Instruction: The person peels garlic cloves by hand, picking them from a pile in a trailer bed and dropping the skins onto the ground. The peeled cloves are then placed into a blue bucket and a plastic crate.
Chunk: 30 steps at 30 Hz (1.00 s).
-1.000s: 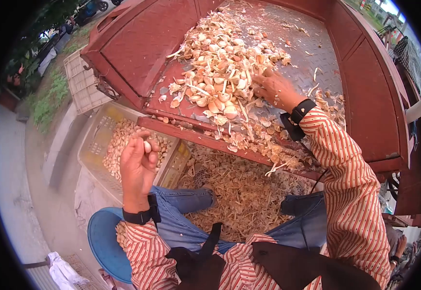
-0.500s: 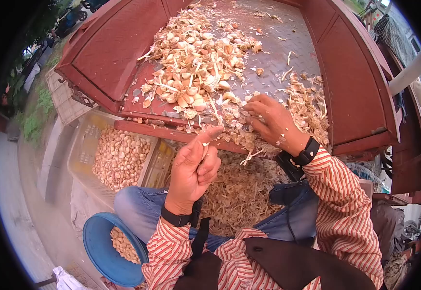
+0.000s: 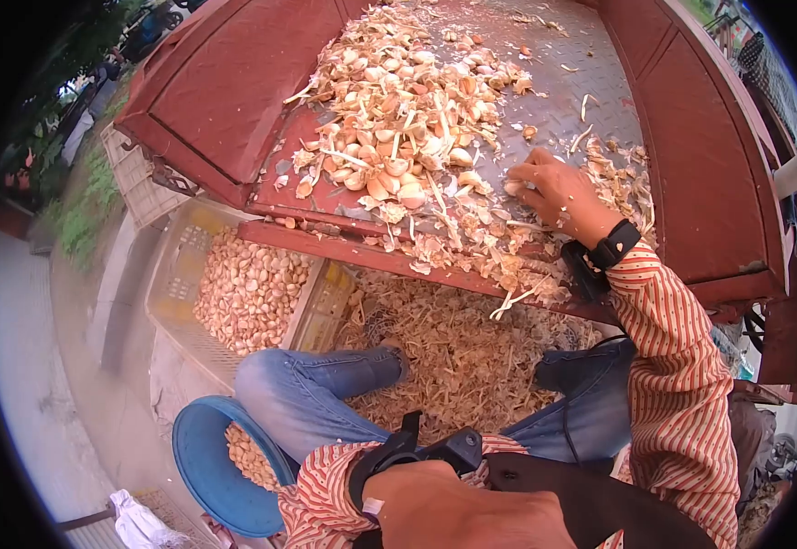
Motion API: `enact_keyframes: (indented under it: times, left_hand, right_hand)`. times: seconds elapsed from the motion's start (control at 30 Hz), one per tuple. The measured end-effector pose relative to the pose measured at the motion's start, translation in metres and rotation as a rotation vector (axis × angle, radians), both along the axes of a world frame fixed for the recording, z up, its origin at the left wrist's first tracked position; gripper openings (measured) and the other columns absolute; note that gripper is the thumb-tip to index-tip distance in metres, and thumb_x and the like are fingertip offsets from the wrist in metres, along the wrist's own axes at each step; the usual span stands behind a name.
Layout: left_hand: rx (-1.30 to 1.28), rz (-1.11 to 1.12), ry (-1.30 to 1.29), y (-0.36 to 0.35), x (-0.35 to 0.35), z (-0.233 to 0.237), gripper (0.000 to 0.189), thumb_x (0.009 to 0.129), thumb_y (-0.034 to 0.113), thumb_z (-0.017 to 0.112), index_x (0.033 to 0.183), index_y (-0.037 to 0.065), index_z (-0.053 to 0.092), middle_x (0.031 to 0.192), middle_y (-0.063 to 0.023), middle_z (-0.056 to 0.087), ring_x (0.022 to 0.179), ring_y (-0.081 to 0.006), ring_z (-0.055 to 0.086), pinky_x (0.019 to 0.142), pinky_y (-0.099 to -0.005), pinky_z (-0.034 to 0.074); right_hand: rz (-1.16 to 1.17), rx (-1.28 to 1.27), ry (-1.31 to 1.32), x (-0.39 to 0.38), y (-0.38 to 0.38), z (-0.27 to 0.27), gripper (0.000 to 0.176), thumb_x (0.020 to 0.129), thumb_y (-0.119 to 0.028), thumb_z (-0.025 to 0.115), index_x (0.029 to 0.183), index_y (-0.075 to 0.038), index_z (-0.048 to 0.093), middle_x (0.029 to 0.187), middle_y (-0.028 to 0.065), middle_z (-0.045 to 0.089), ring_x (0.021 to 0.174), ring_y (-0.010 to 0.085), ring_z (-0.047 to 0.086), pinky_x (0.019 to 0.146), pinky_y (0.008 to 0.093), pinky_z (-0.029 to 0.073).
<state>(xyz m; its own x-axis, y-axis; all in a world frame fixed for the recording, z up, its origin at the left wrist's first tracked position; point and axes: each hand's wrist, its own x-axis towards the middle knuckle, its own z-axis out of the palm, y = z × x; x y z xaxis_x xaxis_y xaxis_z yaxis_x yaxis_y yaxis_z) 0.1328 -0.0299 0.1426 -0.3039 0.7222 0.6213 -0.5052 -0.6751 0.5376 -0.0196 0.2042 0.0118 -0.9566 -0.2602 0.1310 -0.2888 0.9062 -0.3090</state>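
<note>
My right hand [image 3: 559, 194] is over the cart bed, its fingers closed on a pale garlic clove [image 3: 514, 186] at the fingertips. Left of it lies a heap of garlic cloves [image 3: 394, 137], mixed with dry stalks and papery skins. Loose garlic skins [image 3: 481, 242] are spread along the bed's front edge, just below the hand. My left hand [image 3: 458, 508] is close in front of my chest at the bottom of the view. Only its back and wrist show, so its fingers and anything in them are hidden.
A red metal cart [image 3: 234, 101] with raised side walls stands before me. Below left are a plastic crate [image 3: 165, 306] of cloves and a blue bucket [image 3: 199, 467] with more cloves. Garlic waste [image 3: 453, 357] covers the ground between my legs.
My left hand has come down from the cart's edge toward my chest. My right hand has shifted to the right and now pinches a clove. The view has moved slightly.
</note>
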Motion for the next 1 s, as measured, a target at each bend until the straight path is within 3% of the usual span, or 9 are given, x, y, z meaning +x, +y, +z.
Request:
enact_keyframes:
  times: [0.07,0.27,0.5,0.63,0.73,0.77,0.83,0.93,1.0]
  left_hand:
    - [-0.011,-0.128,0.066,-0.006,-0.002,-0.008,0.044,0.084,-0.004,0.052,0.127,-0.006,0.044,0.108,-0.0193,0.061,0.078,-0.0241,0.066,0.061,-0.0240,0.053]
    - [0.091,-0.080,0.106,-0.001,0.006,-0.005,0.041,0.085,-0.001,0.051,0.126,-0.006,0.045,0.099,-0.0175,0.062,0.069,-0.0234,0.063,0.055,-0.0237,0.050]
    - [0.097,0.051,0.196,-0.005,0.014,-0.012,0.036,0.087,0.001,0.050,0.122,-0.007,0.048,0.088,-0.0150,0.062,0.058,-0.0221,0.058,0.049,-0.0245,0.047]
    - [-0.285,0.678,0.326,-0.058,-0.008,-0.006,0.033,0.090,0.009,0.048,0.116,-0.011,0.050,0.073,-0.0093,0.056,0.051,-0.0136,0.048,0.044,-0.0231,0.035]
    - [-0.956,1.710,0.153,-0.108,-0.053,-0.020,0.034,0.093,0.015,0.041,0.121,-0.003,0.050,0.060,0.0006,0.041,0.048,-0.0023,0.032,0.043,-0.0155,0.020]
    - [-1.330,1.810,0.331,-0.149,-0.076,-0.035,0.035,0.092,0.017,0.044,0.122,-0.001,0.050,0.075,-0.0040,0.054,0.061,-0.0036,0.046,0.052,-0.0141,0.033]
    - [-1.680,2.028,1.101,-0.240,-0.109,-0.105,0.035,0.091,0.017,0.047,0.122,0.001,0.050,0.094,-0.0065,0.058,0.082,-0.0097,0.055,0.066,-0.0190,0.042]
    - [-1.614,1.854,0.536,-0.220,-0.111,-0.114,0.035,0.091,0.017,0.048,0.121,0.000,0.051,0.113,-0.0127,0.054,0.100,-0.0167,0.055,0.080,-0.0249,0.044]
    - [-1.303,1.478,0.031,-0.147,-0.106,-0.094,0.038,0.092,0.021,0.047,0.124,0.000,0.047,0.121,-0.0161,0.052,0.104,-0.0196,0.055,0.083,-0.0277,0.046]
  right_hand:
    - [0.074,0.002,-0.026,0.001,-0.003,0.003,0.020,0.081,-0.017,0.058,0.098,-0.006,0.061,0.090,0.0131,0.055,0.082,0.0322,0.057,0.071,0.0404,0.046]
    - [0.168,0.033,-0.068,0.019,-0.008,0.010,0.022,0.084,-0.021,0.058,0.094,-0.002,0.061,0.083,0.0139,0.055,0.075,0.0311,0.056,0.067,0.0388,0.044]
    - [0.150,-0.088,0.082,-0.008,-0.028,0.012,0.018,0.079,-0.009,0.059,0.096,-0.003,0.060,0.086,0.0140,0.056,0.079,0.0320,0.057,0.069,0.0395,0.045]
    - [0.254,0.051,0.046,-0.042,-0.045,-0.002,0.018,0.076,-0.007,0.059,0.094,-0.003,0.059,0.086,0.0144,0.057,0.083,0.0335,0.057,0.071,0.0405,0.046]
    - [0.243,-0.028,-0.041,-0.054,-0.041,-0.006,0.015,0.075,-0.006,0.059,0.089,-0.002,0.057,0.085,0.0138,0.059,0.083,0.0284,0.059,0.071,0.0360,0.046]
    - [0.188,-0.127,-0.127,-0.047,-0.043,0.002,0.014,0.076,-0.006,0.059,0.089,-0.002,0.057,0.085,0.0128,0.060,0.083,0.0254,0.059,0.071,0.0341,0.047]
    - [0.121,-0.377,-0.290,-0.033,-0.037,0.008,0.019,0.079,-0.001,0.056,0.098,-0.002,0.057,0.093,0.0084,0.062,0.086,0.0143,0.059,0.073,0.0273,0.047]
    - [0.173,-0.838,-0.391,-0.019,-0.023,-0.005,0.031,0.081,0.005,0.053,0.112,-0.002,0.053,0.100,0.0059,0.061,0.093,0.0125,0.058,0.079,0.0262,0.047]
    - [0.167,-0.974,-0.407,-0.001,-0.030,0.008,0.038,0.082,0.006,0.052,0.119,-0.002,0.048,0.103,0.0068,0.061,0.095,0.0126,0.058,0.082,0.0261,0.047]
